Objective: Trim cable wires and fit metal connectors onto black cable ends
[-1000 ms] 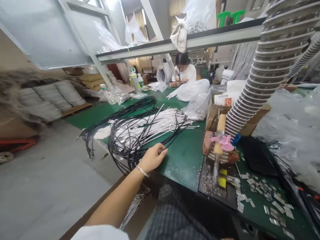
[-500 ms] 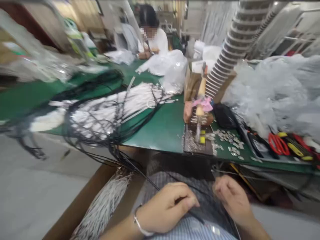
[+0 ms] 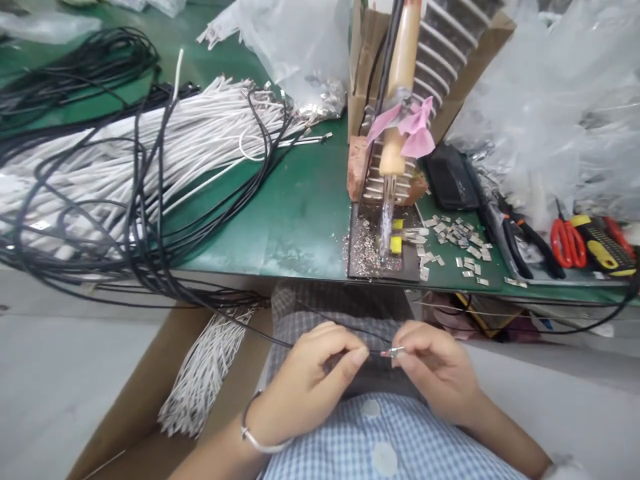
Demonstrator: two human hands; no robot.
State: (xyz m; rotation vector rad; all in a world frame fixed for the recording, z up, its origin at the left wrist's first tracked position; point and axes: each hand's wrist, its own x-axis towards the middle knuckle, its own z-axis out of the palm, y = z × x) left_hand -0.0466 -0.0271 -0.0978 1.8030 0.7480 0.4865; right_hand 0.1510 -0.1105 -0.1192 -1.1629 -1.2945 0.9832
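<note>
Above my lap, my left hand (image 3: 320, 373) pinches a black cable (image 3: 265, 335) close to its end. A short piece of that cable pokes out past the thumb, with reddish wire ends meeting a small metal connector (image 3: 395, 351). My right hand (image 3: 437, 370) grips this connector between thumb and fingertips. Whether the wires are inside the connector or only touching it, I cannot tell. Over the table edge hangs the rest of the cable, running back to the black cable bundle (image 3: 145, 200).
A soldering iron (image 3: 395, 147) with a pink ribbon rests tip-down over a dark plate (image 3: 360, 247). Loose metal connectors (image 3: 460, 233), red-handled scissors (image 3: 567, 240) and pliers (image 3: 517, 247) lie to the right. White cables (image 3: 200, 133) cover the left. Below is a cardboard box (image 3: 125, 393).
The view has tilted down and the blur has cleared. My hands have come closer together, and the connector now shows at the cable end between them.
</note>
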